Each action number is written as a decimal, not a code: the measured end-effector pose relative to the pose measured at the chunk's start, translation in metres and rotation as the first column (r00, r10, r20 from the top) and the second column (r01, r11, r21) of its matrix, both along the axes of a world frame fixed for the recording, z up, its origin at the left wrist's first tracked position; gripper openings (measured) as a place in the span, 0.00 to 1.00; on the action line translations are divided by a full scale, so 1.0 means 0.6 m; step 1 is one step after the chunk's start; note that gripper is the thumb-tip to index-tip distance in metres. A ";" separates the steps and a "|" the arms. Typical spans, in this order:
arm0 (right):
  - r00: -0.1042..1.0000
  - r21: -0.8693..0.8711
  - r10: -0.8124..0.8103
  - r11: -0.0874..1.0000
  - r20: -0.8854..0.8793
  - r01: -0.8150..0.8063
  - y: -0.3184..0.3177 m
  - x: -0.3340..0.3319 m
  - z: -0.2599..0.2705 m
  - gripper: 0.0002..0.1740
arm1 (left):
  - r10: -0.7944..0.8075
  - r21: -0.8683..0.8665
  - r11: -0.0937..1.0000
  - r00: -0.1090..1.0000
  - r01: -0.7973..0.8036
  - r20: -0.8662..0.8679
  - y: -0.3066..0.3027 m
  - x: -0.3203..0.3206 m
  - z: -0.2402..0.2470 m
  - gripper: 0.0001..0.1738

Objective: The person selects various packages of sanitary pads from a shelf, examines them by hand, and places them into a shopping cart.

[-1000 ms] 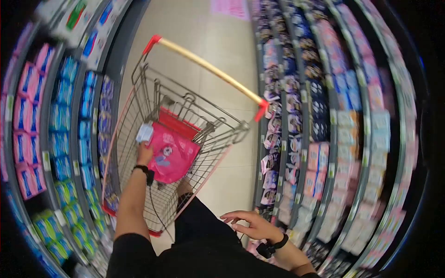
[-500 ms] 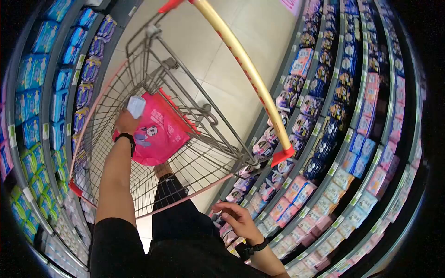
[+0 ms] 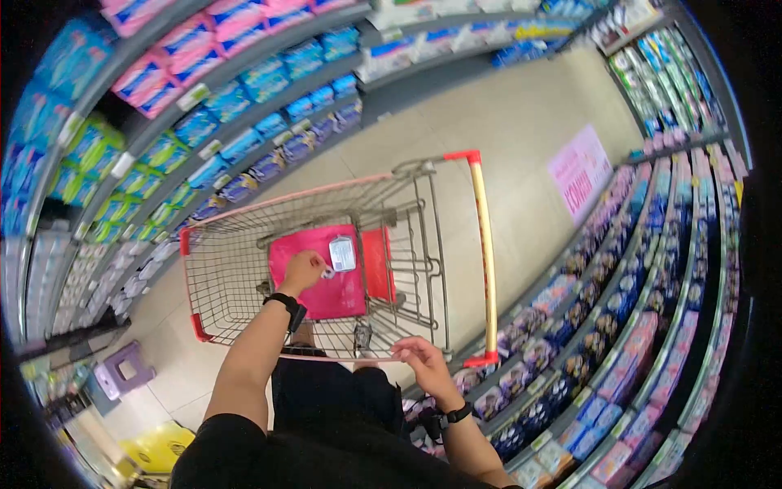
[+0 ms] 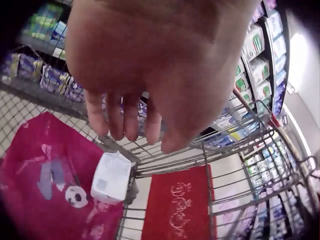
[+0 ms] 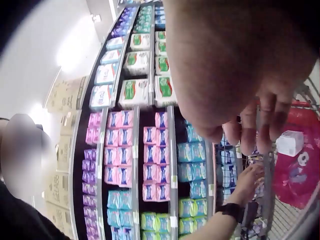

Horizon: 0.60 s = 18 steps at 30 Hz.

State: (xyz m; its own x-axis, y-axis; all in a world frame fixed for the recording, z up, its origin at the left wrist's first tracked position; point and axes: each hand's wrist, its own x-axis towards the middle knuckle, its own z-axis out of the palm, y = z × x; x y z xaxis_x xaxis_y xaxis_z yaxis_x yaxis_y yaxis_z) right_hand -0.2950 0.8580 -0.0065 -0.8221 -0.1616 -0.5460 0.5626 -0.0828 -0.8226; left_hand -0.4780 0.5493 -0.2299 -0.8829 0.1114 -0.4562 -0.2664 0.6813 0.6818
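A shopping cart (image 3: 236, 281) of wire mesh stands before me. In it lies a bright pink bag (image 3: 301, 244) with a panda print, and a small white box (image 3: 343, 254) rests on the bag. My left hand (image 3: 303, 271) hovers over the bag beside the box, apart from it. In the left wrist view that hand (image 4: 155, 65) has its fingers hanging loosely and holds nothing. My right hand (image 3: 428, 371), fingers relaxed, is at the cart's near side rim and overlaps it in the head view. Nothing is in its fingers in the right wrist view.
A yellow push handle (image 3: 485, 253) spans the cart's right end, near a red panel (image 3: 378, 265). Shelves of packaged goods (image 3: 269, 80) line the far side, with more shelves (image 3: 586, 359) at right. A purple stool (image 3: 124, 369) and a pink floor sign (image 3: 580, 173) lie beyond.
My left hand has let go of the white box, which now lies on the pink bag. The head view has turned, so the cart's handle now appears at the right. My right hand stays relaxed.
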 end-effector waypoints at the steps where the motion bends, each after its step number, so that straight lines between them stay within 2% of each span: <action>1: 0.998 -0.005 0.058 0.998 -0.013 -0.058 0.003 -0.002 -0.006 0.12 | 0.011 0.008 1.000 1.000 -0.011 0.010 -0.003 0.001 -0.001 0.13; 4: 0.967 0.074 0.248 0.967 -0.057 -0.244 0.029 0.033 -0.048 0.13 | -0.055 -0.076 0.996 0.992 0.046 -0.114 0.010 0.007 -0.072 0.23; 5: 0.969 0.047 0.242 0.970 -0.039 -0.241 0.040 0.054 -0.054 0.13 | -0.087 -0.135 0.989 0.983 0.066 -0.160 0.020 0.008 -0.141 0.38; 6: 0.973 0.021 0.232 0.973 -0.006 -0.232 0.053 0.080 -0.056 0.13 | -0.115 -0.212 0.974 0.982 0.082 -0.150 0.029 0.003 -0.170 0.42; 8: 0.985 -0.125 0.025 0.992 0.173 -0.004 0.071 0.147 -0.062 0.13 | -0.178 -0.347 0.928 0.980 0.139 -0.084 0.075 0.004 -0.220 0.50; 10: 0.959 -0.068 -0.002 0.997 0.285 0.022 0.102 0.219 -0.076 0.12 | -0.235 -0.492 0.839 0.971 0.230 0.054 0.137 -0.022 -0.143 0.59; 12: 0.927 -0.045 -0.043 0.997 0.374 0.064 0.129 0.272 -0.121 0.12 | -0.263 -0.539 0.799 0.961 0.268 0.088 0.173 -0.042 -0.163 0.62; 13: 0.919 0.026 -0.063 0.998 0.388 0.058 0.136 0.287 -0.133 0.11 | -0.278 -0.564 0.774 0.955 0.288 0.107 0.182 -0.048 -0.174 0.64; 16: 0.925 0.044 -0.181 0.983 0.335 0.176 0.137 0.317 -0.187 0.10 | -0.325 -0.642 0.678 0.930 0.357 0.173 0.197 -0.058 -0.225 0.63; 17: 0.927 0.063 -0.196 0.981 0.321 0.186 0.126 0.303 -0.184 0.09 | -0.320 -0.674 0.676 0.942 0.299 0.096 0.186 -0.057 -0.307 0.63; 18: 0.934 0.026 -0.181 0.983 0.309 0.181 0.119 0.297 -0.185 0.09 | -0.298 -0.639 0.700 0.944 0.319 0.144 0.187 -0.058 -0.304 0.65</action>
State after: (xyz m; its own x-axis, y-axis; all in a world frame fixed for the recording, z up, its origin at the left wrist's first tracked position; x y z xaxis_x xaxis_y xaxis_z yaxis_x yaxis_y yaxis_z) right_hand -0.1169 0.9297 -0.1176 -0.6289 -0.0278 -0.7770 0.7638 -0.2091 -0.6107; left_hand -0.5126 0.6616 -0.4123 -0.8385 0.0449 -0.5431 0.0269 0.9988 0.0411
